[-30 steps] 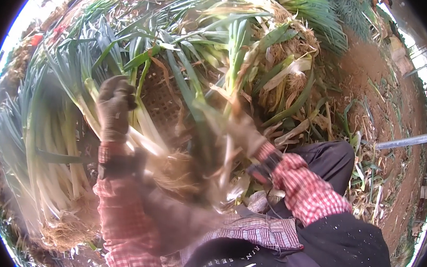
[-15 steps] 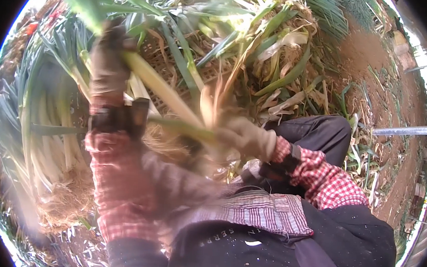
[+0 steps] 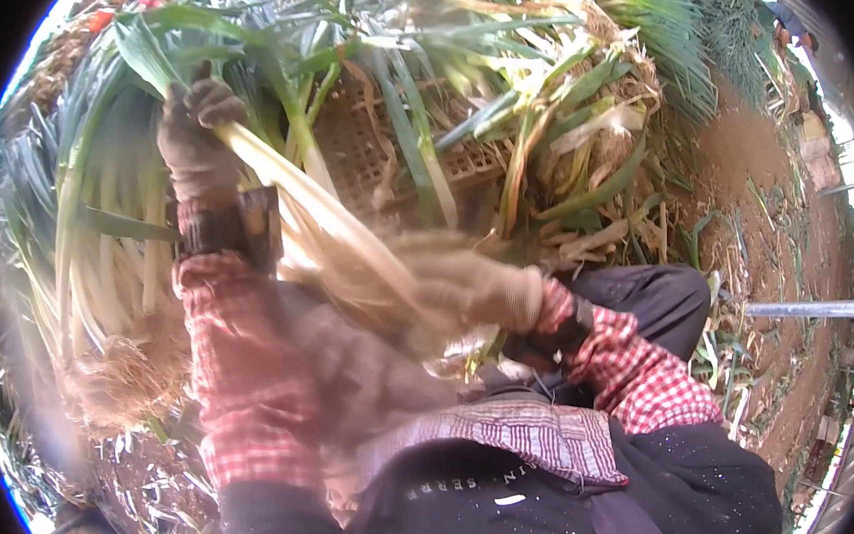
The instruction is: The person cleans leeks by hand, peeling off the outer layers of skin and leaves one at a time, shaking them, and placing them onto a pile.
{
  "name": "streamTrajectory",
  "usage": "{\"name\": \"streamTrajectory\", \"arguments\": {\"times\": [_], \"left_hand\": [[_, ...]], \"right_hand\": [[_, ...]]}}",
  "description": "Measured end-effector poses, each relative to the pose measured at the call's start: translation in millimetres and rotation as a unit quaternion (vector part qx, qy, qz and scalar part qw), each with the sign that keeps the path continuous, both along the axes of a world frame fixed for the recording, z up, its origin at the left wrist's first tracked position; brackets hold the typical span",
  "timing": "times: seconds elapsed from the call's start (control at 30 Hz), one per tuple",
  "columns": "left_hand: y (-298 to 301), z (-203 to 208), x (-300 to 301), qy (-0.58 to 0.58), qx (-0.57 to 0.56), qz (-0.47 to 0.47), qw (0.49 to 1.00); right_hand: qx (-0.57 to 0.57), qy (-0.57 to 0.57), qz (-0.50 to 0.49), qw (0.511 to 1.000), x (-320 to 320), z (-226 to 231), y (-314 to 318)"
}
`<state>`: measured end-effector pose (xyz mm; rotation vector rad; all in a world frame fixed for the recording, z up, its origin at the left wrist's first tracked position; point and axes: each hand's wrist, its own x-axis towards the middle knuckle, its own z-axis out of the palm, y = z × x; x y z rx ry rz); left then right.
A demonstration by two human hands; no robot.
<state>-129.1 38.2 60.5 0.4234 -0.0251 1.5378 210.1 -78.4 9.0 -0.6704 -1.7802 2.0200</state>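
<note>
Leek (image 3: pixel 326 211) is slanting by the near edge of the crate (image 3: pixel 478 159), my left hand (image 3: pixel 200 127) wrapping fingers round it, my right hand (image 3: pixel 476 286) blurring so I can't tell its fingers, and I'm judging this stripping, next calling for steady holding.

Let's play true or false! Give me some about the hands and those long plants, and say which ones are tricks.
1. The left hand grips a long stalk. True.
2. Nothing is near the stalk's pale end. False: the right hand, though blurred, is there.
3. A metal pole shows on the right. True.
4. The left-side bunch has its roots on top. False: that bunch has roots at the bottom.
5. The sleeves are blue. False: red-and-white checked sleeves.
</note>
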Motion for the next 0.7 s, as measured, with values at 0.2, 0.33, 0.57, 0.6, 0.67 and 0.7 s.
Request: {"name": "streamTrajectory", "arguments": {"times": [0.2, 0.33, 0.57, 0.6, 0.67, 0.7], "left_hand": [[-7, 3, 0, 0.043, -0.011, 0.032, 0.999], [-22, 13, -51, 0.076, 0.053, 0.086, 0.992], [-49, 137, 5, 0.322, 0.18, 0.203, 0.907], [-43, 152, 10, 0.385, 0.15, 0.262, 0.872], [-27, 172, -1, 0.556, 0.126, 0.395, 0.72], [-4, 175, -17, 0.646, 0.135, 0.45, 0.602]], "right_hand": [[0.282, -0.03, -0.104, 0.953, 35, 14, -41], [0.168, -0.137, 0.095, 0.972, 86, 13, -74], [0.244, -0.515, 0.039, 0.821, 130, 3, -30], [0.275, -0.508, 0.023, 0.816, 135, -3, -25], [0.258, -0.508, 0.054, 0.82, 127, -4, -16], [0.236, -0.515, 0.083, 0.82, 127, -4, -12]]}}
